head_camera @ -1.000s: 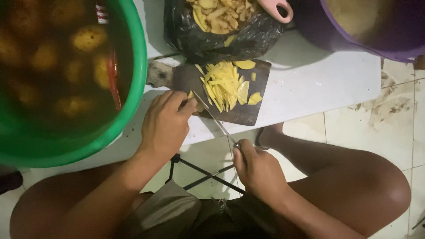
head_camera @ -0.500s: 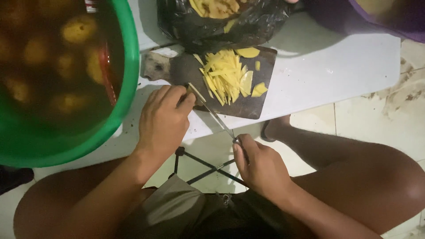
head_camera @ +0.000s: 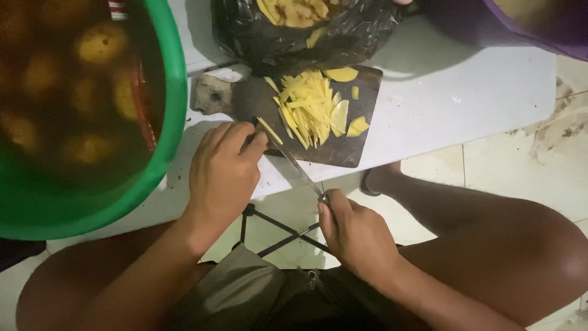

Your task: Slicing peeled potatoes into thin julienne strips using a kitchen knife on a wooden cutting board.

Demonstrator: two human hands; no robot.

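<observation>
Closest to the camera, the right hand [head_camera: 358, 236] is wrapped around the handle of a thin knife [head_camera: 299, 168], with the blade running up and left onto the dark wooden cutting board [head_camera: 343, 150]. The left hand [head_camera: 223, 168] sits palm-down at the board's near left corner, fingers curled over something at the blade tip. I honestly can't tell what's under them, probably the piece being cut.

Looks like the step in hand is slicing potato into sticks. The next stroke, as I read it, wants the blade coming straight down just beside those fingertips, so the knuckles need to stay tucked (it's dim in there, too).

On the board: one pile of yellow potato sticks [head_camera: 306, 110], too tangled to count, plus about four flat slices [head_camera: 340, 74] around its right side.

Board sits on one white table [head_camera: 465, 104]. Further back, one black plastic bag [head_camera: 306, 34] stuffed with more cut potato. One big green tub [head_camera: 168, 122] on the left holds water with roughly seven whole peeled potatoes [head_camera: 101, 43], murky though. One purple basin [head_camera: 520, 24] top right.
</observation>
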